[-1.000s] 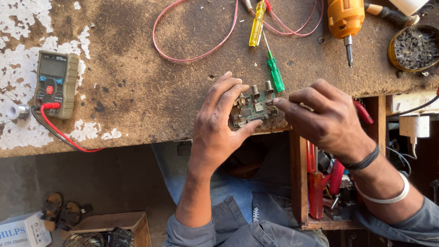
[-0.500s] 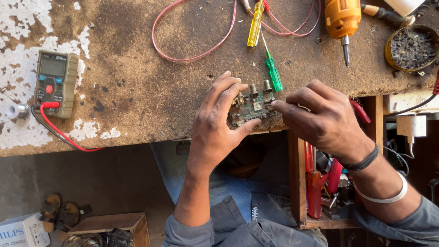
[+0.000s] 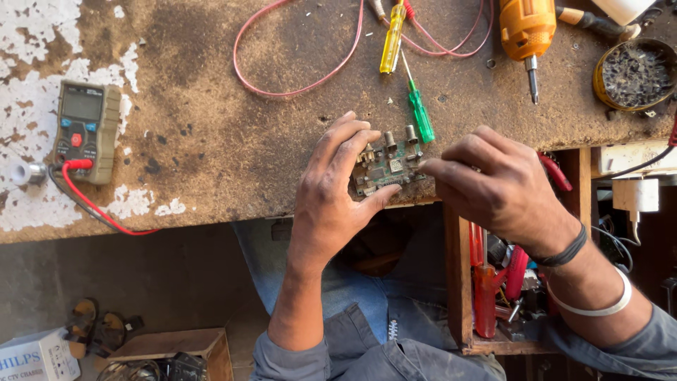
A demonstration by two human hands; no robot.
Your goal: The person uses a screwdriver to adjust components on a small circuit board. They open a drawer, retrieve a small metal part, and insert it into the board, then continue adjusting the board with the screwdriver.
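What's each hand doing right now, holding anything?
Left hand: closed on the left end of the green circuit board, at the workbench edge.
Right hand: fingertips pinch the board's right end.

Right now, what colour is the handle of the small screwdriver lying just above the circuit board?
Translucent green; the screwdriver shows best in the head view, just above the circuit board.

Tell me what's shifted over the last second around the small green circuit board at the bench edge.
Almost nothing moved. Both hands keep hold of the small green circuit board at the edge of the worn wooden bench: left hand on its left end, right hand on its right. The view drifted slightly. The green-handled screwdriver, grey multimeter and orange power tool lie as before.
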